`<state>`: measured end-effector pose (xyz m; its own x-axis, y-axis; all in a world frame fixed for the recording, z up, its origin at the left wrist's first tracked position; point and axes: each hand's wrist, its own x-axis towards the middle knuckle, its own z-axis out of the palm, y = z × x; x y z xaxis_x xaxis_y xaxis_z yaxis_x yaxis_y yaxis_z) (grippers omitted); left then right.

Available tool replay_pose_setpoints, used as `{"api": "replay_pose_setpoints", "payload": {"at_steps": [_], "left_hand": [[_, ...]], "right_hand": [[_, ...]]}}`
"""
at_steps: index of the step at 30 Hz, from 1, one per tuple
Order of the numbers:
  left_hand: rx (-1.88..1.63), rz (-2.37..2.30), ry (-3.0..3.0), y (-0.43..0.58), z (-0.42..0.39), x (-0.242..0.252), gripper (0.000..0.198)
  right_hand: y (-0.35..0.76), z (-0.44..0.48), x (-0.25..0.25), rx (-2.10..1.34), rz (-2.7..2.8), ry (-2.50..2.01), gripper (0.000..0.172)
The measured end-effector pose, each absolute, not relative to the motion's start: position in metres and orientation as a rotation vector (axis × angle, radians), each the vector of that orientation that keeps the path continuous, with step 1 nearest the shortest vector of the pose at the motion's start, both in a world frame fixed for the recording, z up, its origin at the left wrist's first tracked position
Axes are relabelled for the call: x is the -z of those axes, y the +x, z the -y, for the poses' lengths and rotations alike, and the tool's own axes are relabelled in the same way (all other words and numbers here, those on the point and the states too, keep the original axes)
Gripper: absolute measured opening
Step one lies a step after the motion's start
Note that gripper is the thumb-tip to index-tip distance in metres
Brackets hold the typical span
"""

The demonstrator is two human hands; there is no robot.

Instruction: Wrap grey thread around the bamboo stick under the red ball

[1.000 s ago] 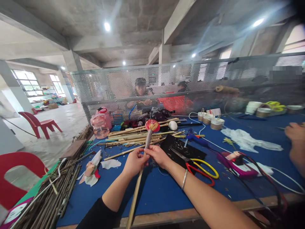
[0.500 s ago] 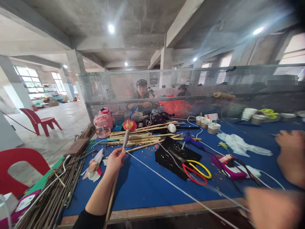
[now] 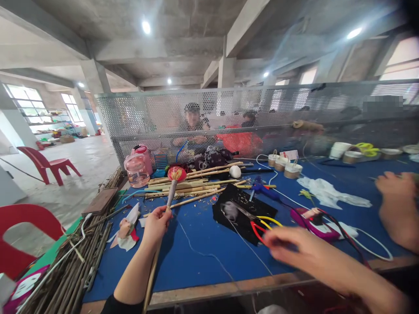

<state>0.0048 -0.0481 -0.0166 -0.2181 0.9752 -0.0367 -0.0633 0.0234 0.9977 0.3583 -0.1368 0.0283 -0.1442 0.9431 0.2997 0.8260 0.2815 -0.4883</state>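
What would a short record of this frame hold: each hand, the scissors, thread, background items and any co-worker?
Left hand: fingers closed around a stick with a red-and-yellow head
Right hand: blurred, beside the scissors; contact unclear
Scissors: on black cloth
Thread: thin, pale, on the blue table
Farther back: pale sticks, white ball
Co-worker: hand near right edge

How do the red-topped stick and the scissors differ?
The red-topped stick slants upward in the left hand; the scissors lie with their blades on the black sheet. The stick is a single rod; the scissors have two looped handles. Both show red and yellow.
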Motion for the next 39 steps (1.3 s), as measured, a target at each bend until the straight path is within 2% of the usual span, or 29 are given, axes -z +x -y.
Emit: {"api": "replay_pose_setpoints", "payload": {"at_steps": [2,4,6,11,14,20,26,28,33,39], "left_hand": [[-1.360,-1.346,1.024,0.006,0.048,0.017,0.043],[-1.342,-1.351,1.023,0.006,0.048,0.016,0.045],[-1.338,-1.349,1.019,0.005,0.049,0.015,0.046],[-1.345,-1.333,0.974,0.005,0.052,0.007,0.047],[-1.351,-1.242,0.915,0.007,0.055,0.002,0.048],[-1.337,-1.051,0.830,0.010,0.063,-0.008,0.045],[-1.322,-0.906,0.726,0.005,0.065,-0.015,0.044],[-1.320,-0.891,0.710,0.005,0.065,-0.016,0.043],[-1.306,-0.866,0.657,0.009,0.066,-0.016,0.042],[-1.278,-0.776,0.590,0.010,0.068,-0.021,0.037]], "right_hand": [[0.330,0.101,-0.023,-0.294,2.100,-1.585,0.031],[0.299,0.065,-0.012,-0.124,2.103,-1.625,0.039],[0.276,0.041,-0.001,0.021,2.081,-1.661,0.039],[0.287,0.043,0.001,0.082,2.078,-1.473,0.031],[0.321,0.064,-0.006,0.229,2.030,-1.678,0.034],[0.346,0.083,-0.006,-0.035,2.241,-1.848,0.034],[0.325,0.057,-0.016,0.038,2.451,-1.736,0.043],[0.319,0.043,-0.017,0.017,2.491,-1.737,0.038],[0.295,0.024,-0.030,-0.250,2.356,-1.592,0.028],[0.234,0.026,-0.049,-0.978,1.892,-1.005,0.046]]}}
